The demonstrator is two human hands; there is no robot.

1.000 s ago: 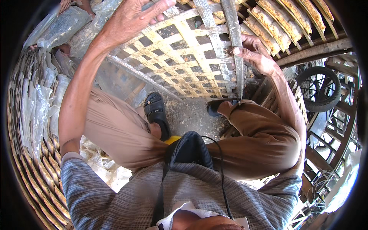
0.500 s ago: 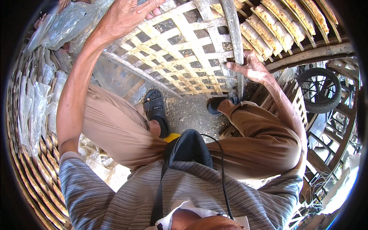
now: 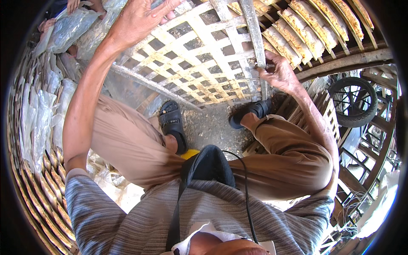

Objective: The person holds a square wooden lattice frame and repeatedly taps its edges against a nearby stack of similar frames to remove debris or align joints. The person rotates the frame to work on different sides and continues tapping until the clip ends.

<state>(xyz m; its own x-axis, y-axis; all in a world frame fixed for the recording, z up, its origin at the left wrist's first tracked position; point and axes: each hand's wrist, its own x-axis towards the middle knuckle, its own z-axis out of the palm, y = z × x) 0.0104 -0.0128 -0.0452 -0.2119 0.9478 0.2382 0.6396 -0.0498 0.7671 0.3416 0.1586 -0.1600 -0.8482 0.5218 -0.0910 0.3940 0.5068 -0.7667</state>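
Between my two hands a slatted bamboo lattice panel (image 3: 204,59) is tilted over the ground, with a grey wooden rail along its right side. My left hand (image 3: 140,21) is at the panel's far left edge, thumb stretched across the top and other fingers bent against the edge. My right hand (image 3: 280,74) grips the right rail, thumb on the inner side and fingers outside. The upper end of the panel runs out of view.
Racks of similar slats carry pale, brown-edged pieces (image 3: 293,36) at far right. Plastic sheeting (image 3: 74,29) lies at far left, near another person's hand (image 3: 73,6). A black-tyred wheel (image 3: 353,102) stands right. My sandalled feet (image 3: 172,121) are below the panel.
The panel's lower end has shifted left and slightly away, uncovering more of my right sandal. My right hand has moved slightly; my left hand stays almost in place.
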